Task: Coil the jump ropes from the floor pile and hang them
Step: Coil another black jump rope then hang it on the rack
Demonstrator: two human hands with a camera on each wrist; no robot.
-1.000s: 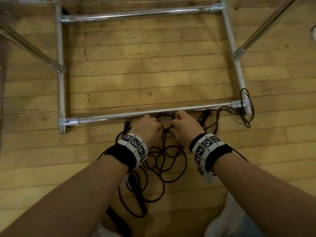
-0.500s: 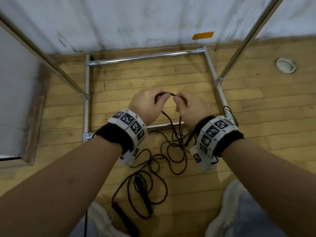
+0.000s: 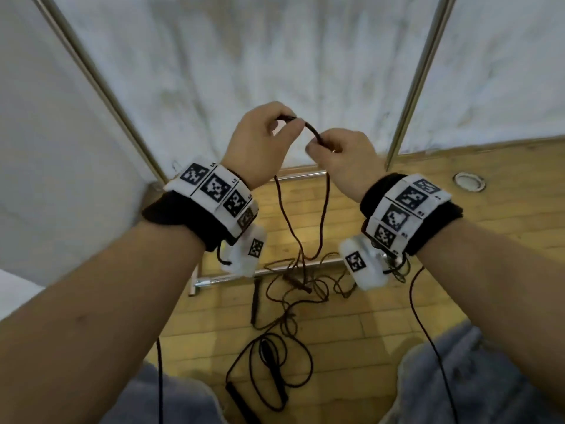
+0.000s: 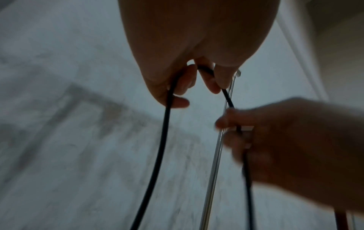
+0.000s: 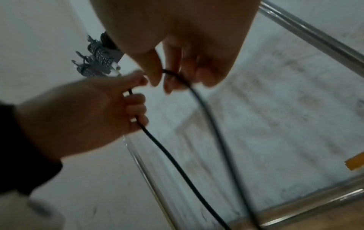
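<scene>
Both hands hold up one bend of a thin black jump rope [image 3: 309, 129] in front of the white wall. My left hand [image 3: 284, 125] pinches it on the left and my right hand [image 3: 318, 146] pinches it close by on the right. Two strands drop from the hands to the tangled pile [image 3: 290, 289] on the wooden floor, where black handles [image 3: 255, 296] lie. In the left wrist view the left hand [image 4: 197, 80] curls round the rope [image 4: 163, 140]. The right wrist view shows the right hand [image 5: 173, 74] gripping the rope [image 5: 212, 124].
A metal rack stands ahead: slanted uprights [image 3: 419, 81] and a base bar [image 3: 275, 270] across the pile. Metal hooks [image 5: 96, 62] hang high on it. A round floor fitting [image 3: 469, 181] lies at the right. The person's knees [image 3: 458, 377] are below.
Both hands have risen from the floor pile to well above it, lifting a bend of rope. The view has tilted up from the floor to the wall.
</scene>
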